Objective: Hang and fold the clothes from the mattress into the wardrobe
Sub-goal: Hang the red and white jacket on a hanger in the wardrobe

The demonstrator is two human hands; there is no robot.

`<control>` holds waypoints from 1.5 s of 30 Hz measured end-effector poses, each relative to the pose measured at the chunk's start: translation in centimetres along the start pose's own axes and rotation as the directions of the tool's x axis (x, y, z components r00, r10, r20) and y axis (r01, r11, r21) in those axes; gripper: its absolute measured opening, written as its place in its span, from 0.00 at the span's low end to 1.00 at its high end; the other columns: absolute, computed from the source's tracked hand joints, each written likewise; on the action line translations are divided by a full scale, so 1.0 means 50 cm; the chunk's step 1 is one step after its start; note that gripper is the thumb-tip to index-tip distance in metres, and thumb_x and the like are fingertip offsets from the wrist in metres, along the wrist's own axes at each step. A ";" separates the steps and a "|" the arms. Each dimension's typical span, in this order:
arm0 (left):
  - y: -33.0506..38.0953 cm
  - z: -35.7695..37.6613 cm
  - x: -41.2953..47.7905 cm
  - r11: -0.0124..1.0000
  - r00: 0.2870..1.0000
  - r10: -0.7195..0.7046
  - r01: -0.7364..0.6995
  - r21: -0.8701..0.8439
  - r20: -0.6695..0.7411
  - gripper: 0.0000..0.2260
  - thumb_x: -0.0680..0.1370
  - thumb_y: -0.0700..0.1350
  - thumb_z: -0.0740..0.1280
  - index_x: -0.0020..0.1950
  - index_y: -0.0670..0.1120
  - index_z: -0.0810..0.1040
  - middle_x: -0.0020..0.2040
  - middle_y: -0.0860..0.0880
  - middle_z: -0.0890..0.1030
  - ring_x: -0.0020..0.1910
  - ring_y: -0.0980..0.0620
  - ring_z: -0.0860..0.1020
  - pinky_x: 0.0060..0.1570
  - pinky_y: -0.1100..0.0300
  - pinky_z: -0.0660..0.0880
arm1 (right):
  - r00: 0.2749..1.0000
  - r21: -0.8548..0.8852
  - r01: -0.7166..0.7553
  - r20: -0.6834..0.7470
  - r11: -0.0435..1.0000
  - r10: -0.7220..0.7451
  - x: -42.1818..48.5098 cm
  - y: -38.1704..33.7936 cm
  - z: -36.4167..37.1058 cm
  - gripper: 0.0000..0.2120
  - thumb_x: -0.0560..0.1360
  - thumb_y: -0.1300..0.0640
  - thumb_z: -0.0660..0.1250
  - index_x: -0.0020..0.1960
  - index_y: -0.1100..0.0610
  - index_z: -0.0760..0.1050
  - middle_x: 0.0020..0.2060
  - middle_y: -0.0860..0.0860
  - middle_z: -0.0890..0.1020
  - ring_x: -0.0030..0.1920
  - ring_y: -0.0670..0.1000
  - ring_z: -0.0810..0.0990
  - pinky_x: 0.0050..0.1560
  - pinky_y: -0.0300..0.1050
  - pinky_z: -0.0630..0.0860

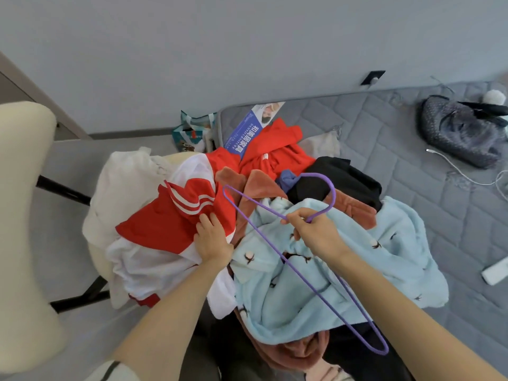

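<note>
Purple hanger [333, 195] pinched at its neck by right hand [313, 229], light blue fleece garment [343, 284] beneath it, left hand [213, 237] laid flat, fingers straight, on red-and-white jacket [165, 224]

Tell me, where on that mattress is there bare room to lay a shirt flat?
Bare mattress lies between the black garment and the grey bag, short of the cable. More lies right of the blue robe. The clothes pile itself is crowded.
</note>
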State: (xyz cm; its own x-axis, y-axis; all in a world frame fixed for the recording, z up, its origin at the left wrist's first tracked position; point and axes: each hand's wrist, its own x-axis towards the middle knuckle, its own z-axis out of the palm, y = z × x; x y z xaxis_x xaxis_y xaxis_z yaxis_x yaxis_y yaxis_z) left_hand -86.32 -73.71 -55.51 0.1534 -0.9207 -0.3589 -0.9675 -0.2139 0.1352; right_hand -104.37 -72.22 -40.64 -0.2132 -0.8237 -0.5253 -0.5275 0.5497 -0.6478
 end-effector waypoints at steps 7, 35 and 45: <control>-0.096 -0.091 0.011 0.886 0.991 -0.105 0.057 -0.460 -0.080 0.14 0.79 0.39 0.59 0.64 0.42 0.74 0.59 0.40 0.76 0.58 0.38 0.74 0.54 0.48 0.69 | 0.996 -0.138 0.008 -0.090 0.990 -0.021 -0.023 -0.016 0.025 0.17 0.78 0.49 0.61 0.35 0.53 0.80 0.23 0.49 0.72 0.27 0.47 0.72 0.30 0.43 0.65; -0.373 -0.558 -0.273 0.856 0.675 0.465 -0.508 0.096 -0.572 0.03 0.73 0.53 0.68 0.44 0.60 0.81 0.75 0.42 0.57 0.75 0.38 0.53 0.71 0.44 0.42 | 0.845 0.291 0.486 0.083 0.824 -0.528 -0.184 -0.384 0.137 0.24 0.79 0.51 0.62 0.28 0.61 0.63 0.25 0.55 0.63 0.22 0.43 0.61 0.29 0.32 0.62; -0.413 -0.630 -0.483 0.677 0.465 0.724 -0.618 0.399 -0.509 0.23 0.75 0.67 0.56 0.38 0.47 0.68 0.35 0.50 0.67 0.32 0.48 0.67 0.32 0.54 0.66 | 0.808 0.342 0.520 0.101 0.783 -0.580 -0.410 -0.361 0.140 0.27 0.77 0.59 0.65 0.24 0.54 0.56 0.18 0.46 0.60 0.22 0.44 0.56 0.25 0.33 0.59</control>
State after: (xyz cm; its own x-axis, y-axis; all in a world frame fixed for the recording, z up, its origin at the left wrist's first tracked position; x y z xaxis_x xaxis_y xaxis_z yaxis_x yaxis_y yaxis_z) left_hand -63.72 -57.36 -20.56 -0.5268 -0.7492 0.4015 -0.8303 0.5546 -0.0548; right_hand -84.73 -64.30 -22.02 0.2168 -0.9706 -0.1041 -0.2426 0.0497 -0.9689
